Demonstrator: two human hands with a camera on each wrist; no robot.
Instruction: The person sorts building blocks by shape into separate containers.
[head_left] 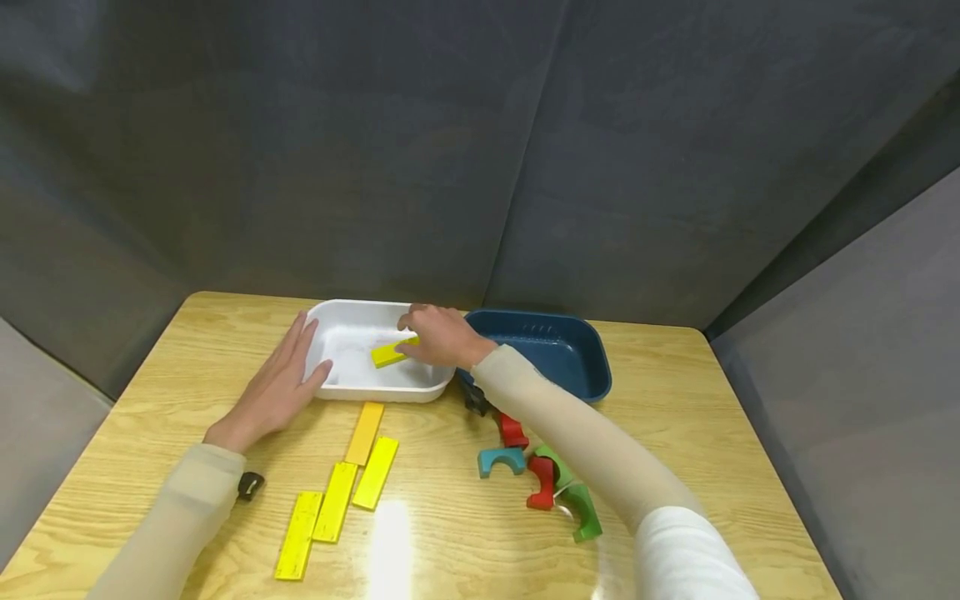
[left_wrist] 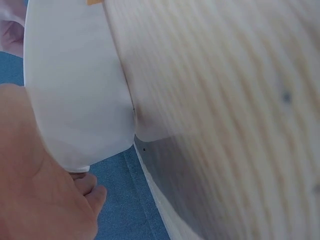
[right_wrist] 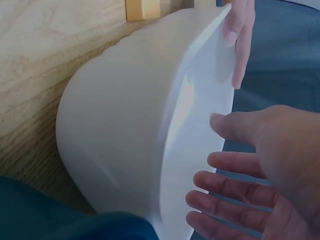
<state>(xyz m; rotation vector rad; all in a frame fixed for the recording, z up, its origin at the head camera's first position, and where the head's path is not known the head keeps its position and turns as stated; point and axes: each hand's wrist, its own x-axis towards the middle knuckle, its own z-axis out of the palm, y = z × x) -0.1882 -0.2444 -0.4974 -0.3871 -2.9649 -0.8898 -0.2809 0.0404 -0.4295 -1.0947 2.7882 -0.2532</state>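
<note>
My right hand [head_left: 446, 335] is over the right part of a white tray [head_left: 390, 395]. A yellow block [head_left: 387, 355] lies below its fingertips in the head view. In the right wrist view the fingers [right_wrist: 232, 190] are spread and slightly bent, with nothing between them and the thumb. At the tray's left end, my left hand [head_left: 273, 387] rests along the rim. Its fingers stretch along the outer side, and the thumb reaches over the near left corner. The left wrist view shows this hand [left_wrist: 45, 185] close against the white wall.
A dark blue tray [head_left: 600, 354] stands right of the white one, partly behind my right forearm. Several yellow blocks [head_left: 335, 502] lie nearer me on the wooden table. Under the right forearm are arch-shaped blocks: teal [head_left: 501, 458], red [head_left: 541, 483] and green [head_left: 584, 512].
</note>
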